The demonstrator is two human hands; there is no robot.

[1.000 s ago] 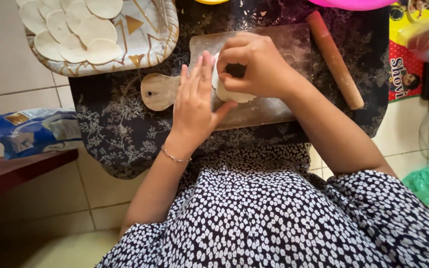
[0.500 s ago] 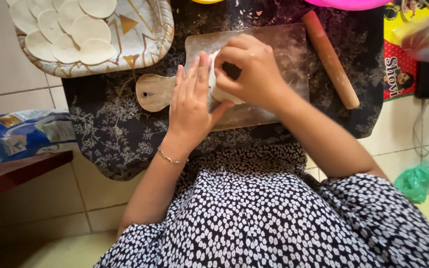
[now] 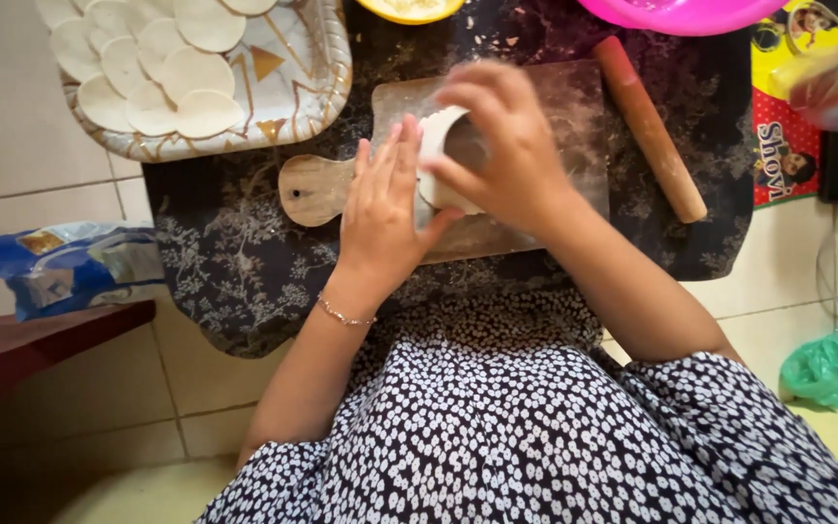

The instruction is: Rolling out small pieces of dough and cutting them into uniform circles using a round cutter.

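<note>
**On the board, both hands close around one dough round**

To the far left of the left hand, on the floor tiles, lies a blue and white bag. Up and left of that hand sits a patterned tray carrying flat pale dough discs, overlapping one another. The wooden board lies across a dark floral cloth, its long axis running left to right; its rounded handle juts out just left of the left hand's fingers.

The left hand stands open, fingers straight and together, its palm pressed flat against the left side of a pale dough round held at the middle of the board. The right hand curls over the same round from the right and above, fingers bent and gripping it, though what else it may hold is hidden and blurred. The two hands nearly touch, with the round between them.

Right of the right hand a wooden rolling pin lies slantwise along the board's right edge, near but apart. Bare board shows above and right of the hands. Further right is a green bag.
</note>
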